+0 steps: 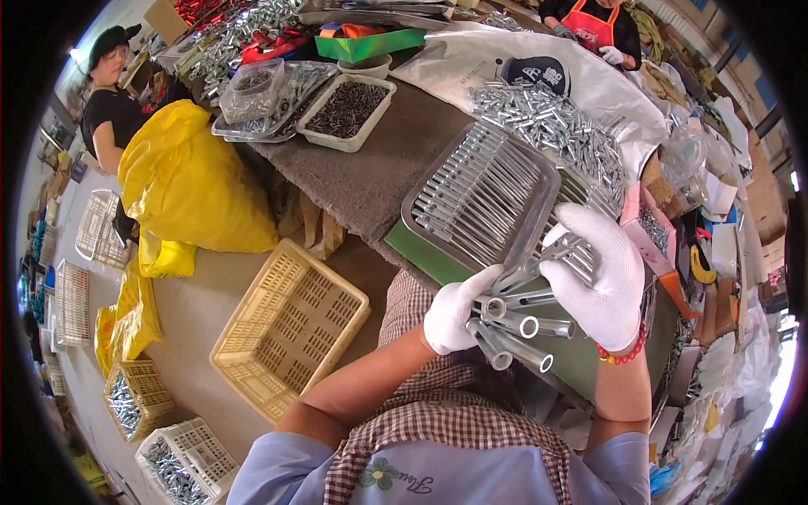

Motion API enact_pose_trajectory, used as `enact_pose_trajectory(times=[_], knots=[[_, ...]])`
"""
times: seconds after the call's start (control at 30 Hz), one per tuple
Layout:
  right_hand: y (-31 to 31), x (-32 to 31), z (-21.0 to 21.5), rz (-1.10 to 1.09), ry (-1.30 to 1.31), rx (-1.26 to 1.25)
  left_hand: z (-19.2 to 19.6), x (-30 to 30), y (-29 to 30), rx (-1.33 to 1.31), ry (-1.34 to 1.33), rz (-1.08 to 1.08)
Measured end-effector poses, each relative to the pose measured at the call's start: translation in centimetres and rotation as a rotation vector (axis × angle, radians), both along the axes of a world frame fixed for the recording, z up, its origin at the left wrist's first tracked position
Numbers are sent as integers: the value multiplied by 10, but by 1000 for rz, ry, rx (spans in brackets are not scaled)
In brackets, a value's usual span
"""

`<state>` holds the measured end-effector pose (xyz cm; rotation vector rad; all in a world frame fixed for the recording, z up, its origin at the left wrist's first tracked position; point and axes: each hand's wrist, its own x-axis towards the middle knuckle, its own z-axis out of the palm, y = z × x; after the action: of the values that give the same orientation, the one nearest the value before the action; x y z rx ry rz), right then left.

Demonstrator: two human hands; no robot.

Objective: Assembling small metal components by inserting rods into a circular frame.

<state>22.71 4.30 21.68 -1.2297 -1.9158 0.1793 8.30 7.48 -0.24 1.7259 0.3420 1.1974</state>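
Several metal tubes (513, 324) lie bunched between two white-gloved hands, just over the near edge of the table (370, 177). The left hand (454, 313) comes up from the lower middle, forearm bare, fingers curled under and around the bundle's near ends, thumb laid along the top. The right hand (599, 278) arches over from the right, palm down, fingers folded onto the upper tubes; a red bead bracelet (624, 353) rings its wrist. Open tube ends face the camera, and the bundle hangs above a green board (589, 353) at the table's rim.

Just beyond the hands sits a metal tray (539, 227) full of long tubes laid side by side, its near corner almost touching the right fingers. Behind the tray lies a heap of short sleeves (547, 118) on a white sheet (471, 63). Room is tight to the right, where boxes and bags crowd the table edge, though that side is too bent by the lens to sort out well.

Leftward the table has a bare grey stretch up to a white bin (349, 109) of dark small parts and a clear tub (251, 88). Below the table edge the floor opens out: a yellow crate (290, 328) stands by the person's left elbow, and a yellow bag (185, 181) leans against the table farther off. Two smaller baskets (156, 425) of metal parts sit at lower left. A person in black (114, 109) stands at far left, another in a red apron (593, 25) at the far end.
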Motion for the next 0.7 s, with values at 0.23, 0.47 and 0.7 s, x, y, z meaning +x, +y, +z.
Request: enact_pose_trajectory(times=[0.23, 0.47, 0.7], knots=[[4, 2, 11, 152, -35, -158, 10, -6, 0, -29, 77, -17], [58, 9, -7, -45, 279, -323, 19, -11, -10, -274, -47, -33], [158, 23, -83, -300, -296, -160, 25, -8, -2, -227, 22, -33]])
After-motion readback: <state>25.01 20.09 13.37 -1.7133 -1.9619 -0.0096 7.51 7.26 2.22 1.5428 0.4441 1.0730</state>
